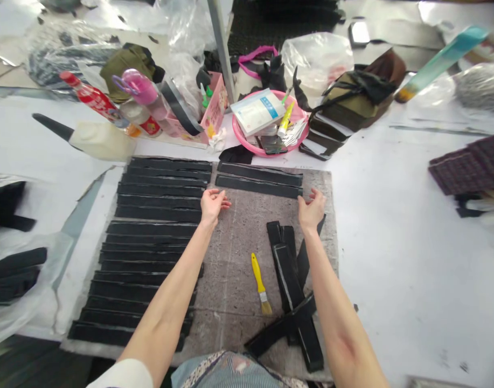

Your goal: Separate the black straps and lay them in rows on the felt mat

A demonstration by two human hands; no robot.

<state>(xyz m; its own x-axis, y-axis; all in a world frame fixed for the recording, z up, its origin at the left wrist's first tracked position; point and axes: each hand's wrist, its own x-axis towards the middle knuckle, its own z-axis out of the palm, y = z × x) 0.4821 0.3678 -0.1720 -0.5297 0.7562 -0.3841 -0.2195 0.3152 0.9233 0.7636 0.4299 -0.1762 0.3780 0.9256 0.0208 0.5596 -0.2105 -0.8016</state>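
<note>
Two black fabric strips (pixel 259 183) lie one below the other at the top of a grey felt-like mat (pixel 238 242). My left hand (pixel 214 207) hovers just below their left end, fingers loosely curved and apart, with nothing visible in them. At the right end of the lower strip is my right hand (pixel 312 210), its thumb close to the corner and its fingers spread; whether it touches the strip I cannot tell. A loose pile of black strips (pixel 289 269) lies by my right forearm. Between my arms rests a yellow-handled paintbrush (pixel 259 283).
Rows of black strips (pixel 150 229) cover the mat's left side. Behind the mat stand a white jug (pixel 103 141), a red-labelled bottle (pixel 91 97), a pink box (pixel 216 105) and a pink basket (pixel 241 134). A metal pole (pixel 222 51) rises there. Dark checked fabric (pixel 468 164) lies far right.
</note>
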